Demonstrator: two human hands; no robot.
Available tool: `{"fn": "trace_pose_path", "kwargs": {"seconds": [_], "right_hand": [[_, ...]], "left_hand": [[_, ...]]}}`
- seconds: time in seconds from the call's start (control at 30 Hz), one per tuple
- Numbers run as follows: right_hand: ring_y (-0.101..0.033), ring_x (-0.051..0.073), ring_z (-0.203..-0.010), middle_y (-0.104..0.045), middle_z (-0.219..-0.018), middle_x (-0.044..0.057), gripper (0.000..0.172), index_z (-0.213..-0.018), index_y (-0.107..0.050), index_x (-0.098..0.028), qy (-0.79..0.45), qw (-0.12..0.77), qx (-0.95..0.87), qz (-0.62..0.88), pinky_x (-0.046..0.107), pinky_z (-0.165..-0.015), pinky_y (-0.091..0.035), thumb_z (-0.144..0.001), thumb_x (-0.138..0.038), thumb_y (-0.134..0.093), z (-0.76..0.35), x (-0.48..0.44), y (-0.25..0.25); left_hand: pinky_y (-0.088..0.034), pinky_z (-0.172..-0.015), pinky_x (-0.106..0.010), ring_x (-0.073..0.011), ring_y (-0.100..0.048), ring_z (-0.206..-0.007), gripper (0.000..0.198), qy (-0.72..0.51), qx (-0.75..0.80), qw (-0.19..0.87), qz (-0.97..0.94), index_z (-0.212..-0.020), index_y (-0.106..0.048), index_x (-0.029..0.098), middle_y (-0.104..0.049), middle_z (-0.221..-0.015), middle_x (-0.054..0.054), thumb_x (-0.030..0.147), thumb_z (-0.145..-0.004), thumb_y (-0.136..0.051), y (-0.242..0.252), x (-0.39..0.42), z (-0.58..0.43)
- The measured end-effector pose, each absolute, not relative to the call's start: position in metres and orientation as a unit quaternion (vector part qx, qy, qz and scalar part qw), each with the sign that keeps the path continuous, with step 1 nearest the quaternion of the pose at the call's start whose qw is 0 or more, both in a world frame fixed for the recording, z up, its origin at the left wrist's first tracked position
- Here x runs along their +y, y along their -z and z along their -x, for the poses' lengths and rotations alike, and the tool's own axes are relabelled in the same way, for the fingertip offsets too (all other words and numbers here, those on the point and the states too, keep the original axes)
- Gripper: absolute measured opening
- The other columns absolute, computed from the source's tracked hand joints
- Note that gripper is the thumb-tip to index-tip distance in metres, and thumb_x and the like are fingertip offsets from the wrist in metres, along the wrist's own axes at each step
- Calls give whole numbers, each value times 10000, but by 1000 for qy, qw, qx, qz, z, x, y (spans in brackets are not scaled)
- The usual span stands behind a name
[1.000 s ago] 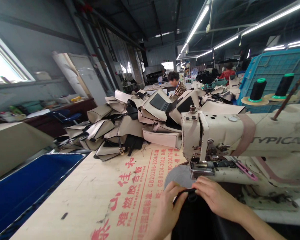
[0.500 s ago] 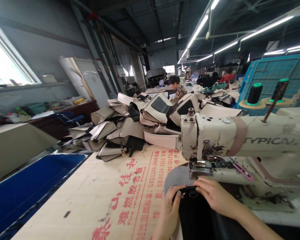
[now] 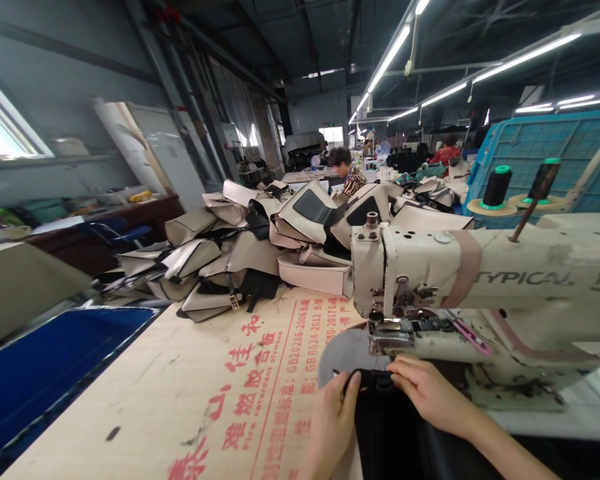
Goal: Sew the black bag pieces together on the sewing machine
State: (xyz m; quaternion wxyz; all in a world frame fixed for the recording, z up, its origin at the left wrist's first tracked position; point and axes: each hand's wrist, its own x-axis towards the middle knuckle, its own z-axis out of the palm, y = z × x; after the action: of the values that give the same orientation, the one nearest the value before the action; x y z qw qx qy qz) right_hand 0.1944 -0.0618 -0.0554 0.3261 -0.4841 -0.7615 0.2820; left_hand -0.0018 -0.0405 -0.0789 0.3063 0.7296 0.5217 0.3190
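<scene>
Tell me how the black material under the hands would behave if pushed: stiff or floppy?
Probably floppy: the black material bunches between the left hand and right hand. Likely thin, since they pinch its edge. Its smooth surface may slide.

I'm watching the fabric (image 3: 400, 440) running off the bottom edge, my left hand (image 3: 333, 417) and right hand (image 3: 427, 393) covering its hem; the machine (image 3: 505, 280) is getting cropped at right, its needle proving too small to make out

The left hand (image 3: 331, 421) is bare and shows from the wrist up. The right hand (image 3: 427, 395) is bare too, with a bare forearm (image 3: 500, 448) reaching the lower edge. The fingers (image 3: 404, 367) are slim.
</scene>
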Motion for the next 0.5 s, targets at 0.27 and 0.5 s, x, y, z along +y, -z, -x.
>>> {"fn": "trace_pose_path", "kwargs": {"seconds": [0.27,0.5], "right_hand": [[-478,142,-828,-521,-864,16,171,-878,-534,-180,-282,310,-784,457,247,-742,-359,-921,-187,-368,-187,-60,51],[-481,144,-815,-529,-856,19,185,-871,-546,-176,-281,297,-783,469,245,-730,-357,-916,-185,-367,-187,-62,52]], "left_hand": [[-397,-656,-219,-144,-517,-707,356,-285,467,416,-727,-727,-554,157,-584,-729,-10,398,-878,-339,65,-35,12],[-390,-652,-206,-151,-526,-751,374,-281,479,464,-690,-789,-589,148,-611,-780,-11,432,-865,-359,73,-47,22]]}}
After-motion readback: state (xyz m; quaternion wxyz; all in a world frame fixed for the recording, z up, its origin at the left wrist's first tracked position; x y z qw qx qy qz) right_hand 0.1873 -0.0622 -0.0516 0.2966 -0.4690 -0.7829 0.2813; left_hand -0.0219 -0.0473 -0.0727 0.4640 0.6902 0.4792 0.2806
